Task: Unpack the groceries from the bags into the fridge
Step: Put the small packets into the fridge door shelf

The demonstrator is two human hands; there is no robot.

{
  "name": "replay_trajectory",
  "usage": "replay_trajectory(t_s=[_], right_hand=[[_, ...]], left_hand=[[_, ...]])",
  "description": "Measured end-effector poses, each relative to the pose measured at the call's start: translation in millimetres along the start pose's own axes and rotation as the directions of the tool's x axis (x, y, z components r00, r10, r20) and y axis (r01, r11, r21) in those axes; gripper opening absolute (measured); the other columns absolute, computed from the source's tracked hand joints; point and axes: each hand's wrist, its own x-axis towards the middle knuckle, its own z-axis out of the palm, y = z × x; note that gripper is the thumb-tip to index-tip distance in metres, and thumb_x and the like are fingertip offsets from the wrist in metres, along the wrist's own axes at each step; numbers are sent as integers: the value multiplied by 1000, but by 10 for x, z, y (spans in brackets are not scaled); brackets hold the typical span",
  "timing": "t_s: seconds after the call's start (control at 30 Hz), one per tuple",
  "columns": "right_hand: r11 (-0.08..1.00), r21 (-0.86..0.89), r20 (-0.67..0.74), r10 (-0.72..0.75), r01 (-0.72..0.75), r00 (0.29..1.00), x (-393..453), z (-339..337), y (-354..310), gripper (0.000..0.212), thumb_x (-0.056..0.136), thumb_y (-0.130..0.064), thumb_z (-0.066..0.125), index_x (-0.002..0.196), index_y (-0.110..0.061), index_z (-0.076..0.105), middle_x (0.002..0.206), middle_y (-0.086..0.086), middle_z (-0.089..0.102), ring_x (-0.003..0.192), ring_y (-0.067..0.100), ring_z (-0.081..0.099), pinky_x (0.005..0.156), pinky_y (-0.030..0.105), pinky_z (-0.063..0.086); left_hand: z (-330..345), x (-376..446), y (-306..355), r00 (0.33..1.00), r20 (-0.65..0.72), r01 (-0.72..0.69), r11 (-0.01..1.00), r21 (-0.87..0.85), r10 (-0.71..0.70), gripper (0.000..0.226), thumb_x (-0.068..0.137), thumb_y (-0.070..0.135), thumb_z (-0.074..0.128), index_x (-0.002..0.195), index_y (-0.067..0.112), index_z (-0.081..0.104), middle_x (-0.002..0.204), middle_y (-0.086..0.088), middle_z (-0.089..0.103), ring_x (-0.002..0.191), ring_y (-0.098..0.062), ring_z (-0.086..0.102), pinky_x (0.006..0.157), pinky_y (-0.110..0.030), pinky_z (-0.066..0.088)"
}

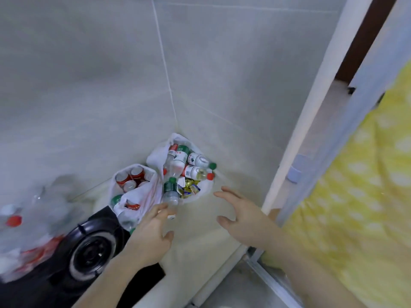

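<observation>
White plastic bag [155, 156], counter corner: water bottles, yellow packets [189, 188]. Green-capped bottle [170, 192] at its mouth; left hand [151, 236] fingertips touching it, fingers relaxed. Right hand [241, 216] spread, holding nothing. Adjacent bag [142, 196]: red cans [131, 177]. Black gas burner [93, 252] beside.
</observation>
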Motion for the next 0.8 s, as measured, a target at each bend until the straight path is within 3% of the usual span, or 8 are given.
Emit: replay_trajectory(t_s=[0.13,0.27,0.37,0.47,0.57,0.7,0.8], right_hand=[[1000,8,40,25,-26,999,385,226,68,61,98,-32,65,154,-35,40,166,-12,27,147,14,39,114,21,26],[999,-24,53,32,-31,998,805,364,306,59,96,-24,66,152,-25,45,160,-5,38,145,14,40,108,13,25],[996,-80,89,48,-41,995,1156,449,492,59,98,-24,61,154,-24,42,160,-5,36,142,21,44,109,23,33],[990,-140,169,58,-34,984,1555,550,653,56,98,-22,58,152,-24,43,157,-3,39,141,26,43,115,36,38],[981,-192,188,-3,39,982,1947,716,789,48,90,-15,59,138,-21,55,145,0,48,130,30,53,104,47,49],[924,-332,237,-115,192,965,2449,979,938,41,88,-10,59,129,-15,57,139,2,51,120,30,59,93,40,52],[899,-376,272,-126,226,954,2743,1162,970,41,87,-3,59,127,-12,57,136,6,52,112,35,62,85,41,55]], left_hand=[[114,313,-203,991,106,80,997,-8,-79,64,84,30,63,146,26,49,155,5,34,141,-19,43,115,-34,38],[264,733,-114,982,153,114,993,-7,-111,63,90,24,65,150,26,44,156,7,29,137,-16,42,105,-25,34],[369,1120,-39,970,189,157,988,7,-155,66,88,21,65,150,19,43,155,1,28,145,-23,34,117,-32,33],[503,1527,-40,953,205,221,974,45,-225,58,87,24,63,144,18,49,150,-1,34,144,-24,32,117,-35,33],[636,1852,-40,939,167,287,952,105,-302,53,89,26,61,141,25,52,154,-3,36,139,-28,41,115,-34,36],[865,2173,-239,908,198,339,926,165,-368,53,97,24,54,149,23,41,158,-2,29,143,-29,38,119,-35,32],[986,2280,-385,900,180,368,914,171,-396,50,95,23,53,144,25,45,154,-2,35,137,-27,43,116,-36,37]])
